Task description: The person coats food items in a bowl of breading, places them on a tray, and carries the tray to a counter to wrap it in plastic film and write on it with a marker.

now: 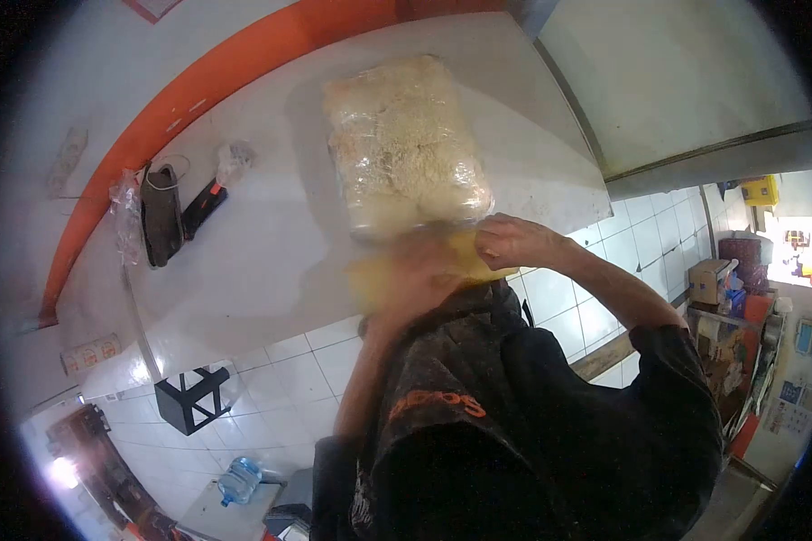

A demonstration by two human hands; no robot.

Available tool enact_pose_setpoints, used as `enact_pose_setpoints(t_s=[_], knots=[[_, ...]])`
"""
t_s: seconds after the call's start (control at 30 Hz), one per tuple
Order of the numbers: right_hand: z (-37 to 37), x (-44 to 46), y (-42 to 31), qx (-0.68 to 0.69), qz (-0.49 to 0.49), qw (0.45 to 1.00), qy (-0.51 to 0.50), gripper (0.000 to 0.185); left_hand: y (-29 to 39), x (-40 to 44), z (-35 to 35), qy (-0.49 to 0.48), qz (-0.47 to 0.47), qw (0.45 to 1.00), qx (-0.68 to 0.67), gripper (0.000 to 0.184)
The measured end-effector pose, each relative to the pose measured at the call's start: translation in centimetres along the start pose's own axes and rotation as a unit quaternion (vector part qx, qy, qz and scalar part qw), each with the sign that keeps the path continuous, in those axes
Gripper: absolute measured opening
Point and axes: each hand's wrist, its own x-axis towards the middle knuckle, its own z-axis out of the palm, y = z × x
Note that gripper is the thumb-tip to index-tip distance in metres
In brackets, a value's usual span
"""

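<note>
A large pale block (406,135) wrapped in clear plastic film lies on the white table (271,171). At its near edge is a yellow sheet or bag (367,281), partly hidden and blurred. My left hand (424,270) lies over the yellow material; motion smears its fingers, so their shape is unclear. On the right, my right hand (505,242) is closed at the edge of the yellow material, beside the block's near right corner.
A dark pouch (161,216), a black-handled tool (204,206) and crumpled plastic (235,160) lie on the table's left. A black stool (192,401) and a blue water bottle (240,480) stand beyond. Boxes (713,281) are at the right.
</note>
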Motion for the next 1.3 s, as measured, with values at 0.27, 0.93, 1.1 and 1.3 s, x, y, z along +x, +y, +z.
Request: enact_pose_setpoints(t_s=[0.27,0.93,1.1,1.3], knots=[[-0.7,-1.2,1.3,0.154,0.04,0.986,0.057,0.015,-0.5,0.0,2.3,0.028,0.045,0.998,0.031,0.029],[-0.6,0.6,-0.2,0.071,-0.001,0.994,0.078,0.021,-0.6,1.2,2.4,0.018,0.046,0.998,-0.027,0.029],[0.4,0.8,0.8,0.144,0.035,0.987,0.055,0.042,-1.3,1.2,2.7,0.018,-0.016,1.0,-0.012,0.026],[-0.2,1.4,-0.4,0.113,0.007,0.989,0.096,0.027,-1.3,1.4,2.6,0.01,-0.079,0.996,-0.046,0.028]])
